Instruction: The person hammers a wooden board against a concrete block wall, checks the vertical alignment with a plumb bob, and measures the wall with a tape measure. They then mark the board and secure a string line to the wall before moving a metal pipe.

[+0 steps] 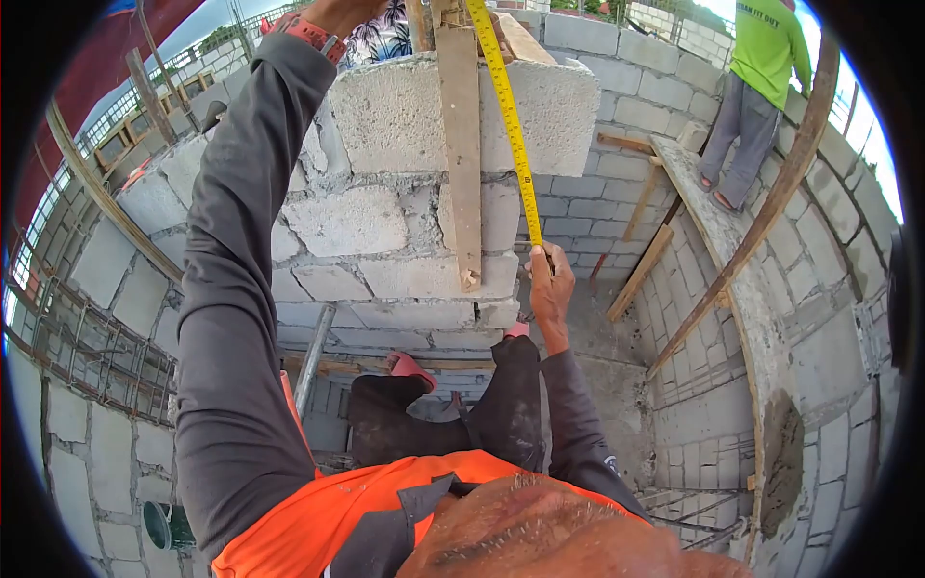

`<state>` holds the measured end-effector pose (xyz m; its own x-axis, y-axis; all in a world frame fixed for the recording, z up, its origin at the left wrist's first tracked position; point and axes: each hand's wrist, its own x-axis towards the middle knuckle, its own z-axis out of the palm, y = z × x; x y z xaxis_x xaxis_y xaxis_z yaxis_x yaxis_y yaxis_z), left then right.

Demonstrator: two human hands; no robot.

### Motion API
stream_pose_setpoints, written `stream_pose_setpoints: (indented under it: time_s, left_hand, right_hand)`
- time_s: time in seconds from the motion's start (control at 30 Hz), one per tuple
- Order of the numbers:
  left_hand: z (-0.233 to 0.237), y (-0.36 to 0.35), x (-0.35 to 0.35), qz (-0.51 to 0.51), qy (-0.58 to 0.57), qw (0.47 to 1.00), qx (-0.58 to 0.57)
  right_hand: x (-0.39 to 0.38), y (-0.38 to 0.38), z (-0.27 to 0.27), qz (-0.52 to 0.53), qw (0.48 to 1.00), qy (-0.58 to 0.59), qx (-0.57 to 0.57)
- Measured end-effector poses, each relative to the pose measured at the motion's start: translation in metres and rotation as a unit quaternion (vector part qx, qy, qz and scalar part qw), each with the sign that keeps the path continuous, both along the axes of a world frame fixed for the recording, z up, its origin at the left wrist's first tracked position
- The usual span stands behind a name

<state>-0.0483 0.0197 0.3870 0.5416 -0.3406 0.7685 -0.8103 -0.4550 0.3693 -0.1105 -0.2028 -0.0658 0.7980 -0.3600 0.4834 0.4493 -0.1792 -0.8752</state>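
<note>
I have the right hand just right of centre, its thumb and fingers closed on the lower end of the yellow tape. The tape runs up from there, slanting a little left, and leaves the frame at the top centre. Part of its length passes in front of the board, which stands upright against the block wall; lower down it hangs to the right of the board.

The left hand is cut off by the top edge, left of centre, so I cannot tell whether its fingers are open or gripping anything. A red strap sits at that wrist, above a long grey sleeve.

Below the wall, in the lower middle, I see dark trousers and pink slippers. At the upper right a co-worker in a green shirt stands on a long plank; wet mortar lies farther down it. A wooden pole slants across the plank. At the lower left I make out a dark green bucket.
</note>
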Motion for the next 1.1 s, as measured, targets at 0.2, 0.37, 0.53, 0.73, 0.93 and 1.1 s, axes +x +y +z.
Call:
stream_pose_setpoints:
  time_s: [0.2, 0.37, 0.53, 0.73, 0.93, 1.1]
  left_hand:
    - [-0.027, -0.009, -0.013, 0.002, 0.024, 0.998, 0.052]
    - [-0.059, 0.007, 0.006, -0.006, 0.041, 0.985, 0.165]
    - [-0.09, 0.021, 0.0, 0.039, 0.109, 0.972, 0.205]
    - [-0.099, 0.026, 0.005, 0.048, 0.141, 0.97, 0.194]
    - [-0.1, 0.014, 0.004, 0.024, 0.097, 0.98, 0.169]
    - [-0.107, 0.019, 0.0, 0.016, 0.107, 0.986, 0.123]
  right_hand:
    - [-0.017, 0.006, 0.011, 0.015, 1.0, 0.004, 0.021]
    - [-0.036, 0.044, -0.005, 0.056, 0.998, 0.005, 0.026]
    - [-0.052, 0.074, -0.029, 0.108, 0.99, 0.046, 0.076]
    - [-0.053, 0.086, -0.042, 0.109, 0.991, 0.043, 0.066]
    - [-0.034, 0.083, -0.034, 0.112, 0.985, 0.082, 0.101]
    - [0.011, 0.008, -0.001, -0.031, 0.992, -0.071, -0.094]
